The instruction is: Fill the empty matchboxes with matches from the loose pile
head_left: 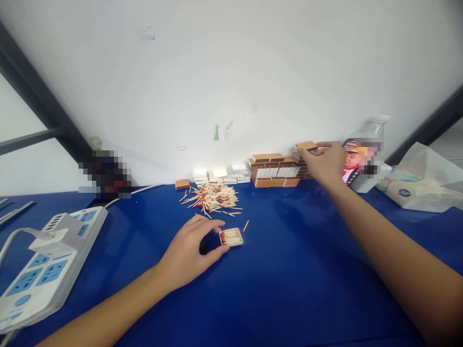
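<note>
My left hand (193,243) grips the left end of a small white matchbox tray (236,242) between thumb and index finger. Red-tipped matches (230,236) lie in the tray, heads toward that hand. One loose match (246,226) is on the table just beyond it. At the back right, my right hand (327,161) has its fingers closed around a brown matchbox (306,145) at the top of the stacked boxes; part of the box is hidden by the fingers. A heap of loose matches (213,196) lies behind my left hand.
Stacked brown matchboxes (277,182) and white trays (238,174) line the wall, with a single brown box (182,184) to their left. A power strip (68,260) occupies the left side. A spray bottle (376,159) and a tissue pack (415,190) stand at right.
</note>
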Action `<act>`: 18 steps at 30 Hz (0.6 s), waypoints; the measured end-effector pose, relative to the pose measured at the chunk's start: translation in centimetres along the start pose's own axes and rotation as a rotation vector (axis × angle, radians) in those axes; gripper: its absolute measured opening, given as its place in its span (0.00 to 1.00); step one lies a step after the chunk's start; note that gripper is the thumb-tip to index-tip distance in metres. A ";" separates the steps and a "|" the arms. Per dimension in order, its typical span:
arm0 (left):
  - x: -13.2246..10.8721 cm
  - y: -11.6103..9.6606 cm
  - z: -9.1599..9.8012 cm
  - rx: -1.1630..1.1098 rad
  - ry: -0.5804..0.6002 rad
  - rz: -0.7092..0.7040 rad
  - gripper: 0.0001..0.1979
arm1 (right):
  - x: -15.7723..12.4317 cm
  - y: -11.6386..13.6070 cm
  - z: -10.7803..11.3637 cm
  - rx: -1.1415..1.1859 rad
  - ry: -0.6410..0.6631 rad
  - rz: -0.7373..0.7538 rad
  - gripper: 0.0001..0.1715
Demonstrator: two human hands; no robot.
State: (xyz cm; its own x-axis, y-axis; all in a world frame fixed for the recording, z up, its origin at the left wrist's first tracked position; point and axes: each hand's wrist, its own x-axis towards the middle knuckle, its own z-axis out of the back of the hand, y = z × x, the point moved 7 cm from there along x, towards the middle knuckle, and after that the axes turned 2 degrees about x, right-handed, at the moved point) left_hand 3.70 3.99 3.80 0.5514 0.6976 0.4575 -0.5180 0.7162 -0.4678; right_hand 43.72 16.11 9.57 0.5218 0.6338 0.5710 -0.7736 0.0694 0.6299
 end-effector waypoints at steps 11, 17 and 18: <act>0.4 0.8 2.7 0.067 -0.292 0.066 0.21 | -16.8 10.3 -3.6 0.781 0.793 -0.205 0.34; 0.5 1.0 2.8 0.053 -0.309 0.059 0.15 | -20.1 10.8 -4.7 0.814 0.949 -0.285 0.35; 0.5 1.0 2.8 0.047 -0.313 0.061 0.15 | -20.2 10.8 -4.7 0.806 0.945 -0.283 0.35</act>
State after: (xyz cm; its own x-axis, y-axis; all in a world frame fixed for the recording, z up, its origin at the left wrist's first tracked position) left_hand 1.62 5.05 5.68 0.2945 0.7066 0.6434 -0.5776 0.6680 -0.4692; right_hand 23.16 7.70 2.38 -0.0831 0.9963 -0.0216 -0.0676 0.0160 0.9976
